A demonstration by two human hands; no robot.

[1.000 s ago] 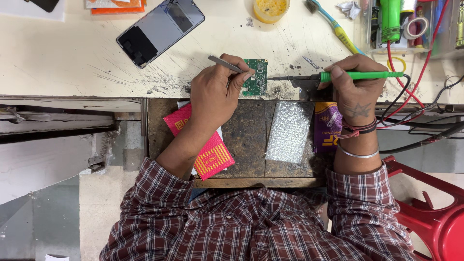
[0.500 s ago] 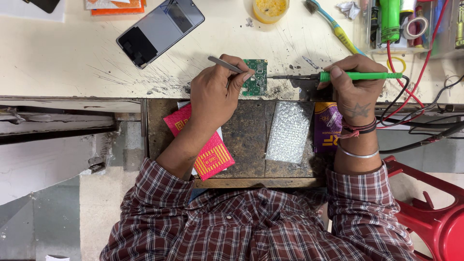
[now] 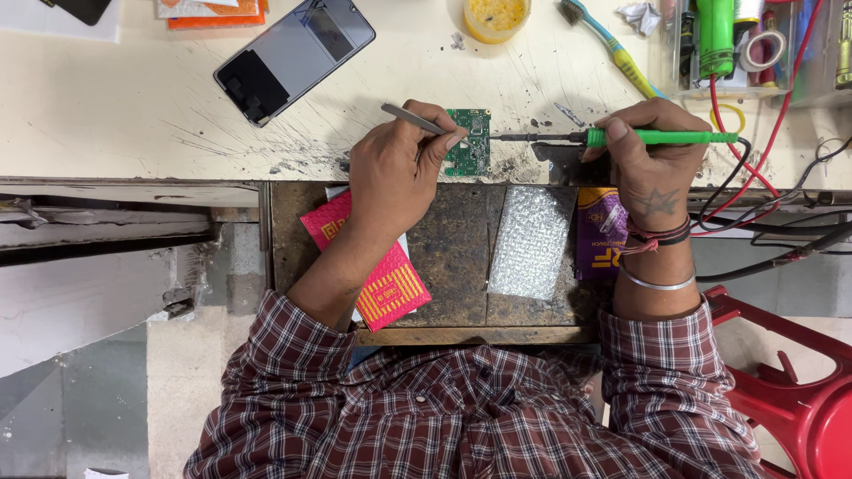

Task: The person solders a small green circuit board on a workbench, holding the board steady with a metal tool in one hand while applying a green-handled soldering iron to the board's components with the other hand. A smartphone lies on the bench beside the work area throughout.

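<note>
Left hand (image 3: 395,173) is pinching metal tweezers (image 3: 410,118), tips down on the small green circuit board (image 3: 470,142). The board lies flat on the tabletop (image 3: 133,106), near its front edge. Right hand (image 3: 652,155) is wrapped around the green-handled soldering iron (image 3: 621,137); its tip points to 9 o'clock and sits just at the board's right edge.

Risks as I see them:
- Board isn't clamped, only the tweezers pin it. A push from the iron could slide or rotate it, smearing solder across neighbouring pads.
- Iron cable (image 3: 754,191) loops among the red and black wires at 3 o'clock. A snag would jerk the tip.
- Bubble wrap (image 3: 532,241) on the pulled-out drawer, at 6 o'clock of the iron, would melt if the tip dropped there.
- Phone (image 3: 295,58) at 10 o'clock of the board is well apart, low risk.
</note>
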